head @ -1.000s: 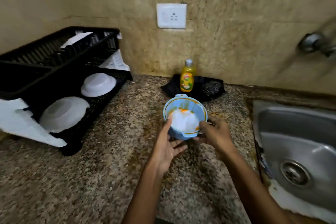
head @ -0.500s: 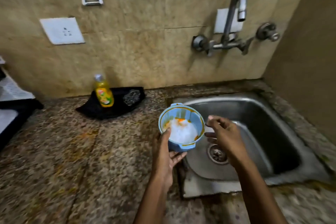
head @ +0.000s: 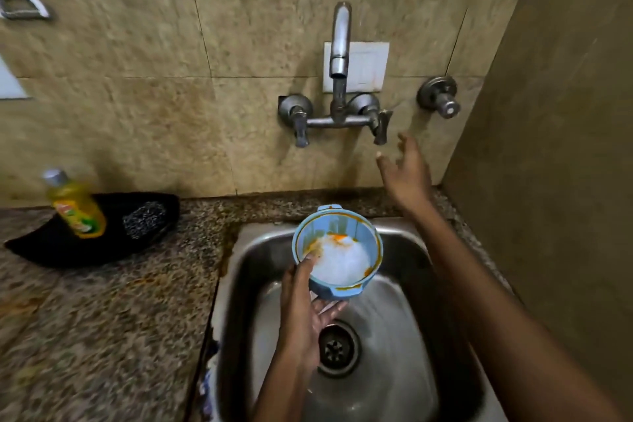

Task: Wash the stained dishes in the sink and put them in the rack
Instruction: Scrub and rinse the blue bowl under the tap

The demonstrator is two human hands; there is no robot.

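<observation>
Steel sink below wall tap: left hand cups stained blue bowl over sink, thumb inside rim; right hand spread, empty, near tap; bowl likely light, slippery—grip rim.

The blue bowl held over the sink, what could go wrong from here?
1. The left hand alone holds the blue bowl, thumb on the rim and fingers under it; once water hits it, it might slip into the sink.
2. The right hand is reaching toward the tap handle; a strong flow could splash the orange stains onto the counter.
</observation>
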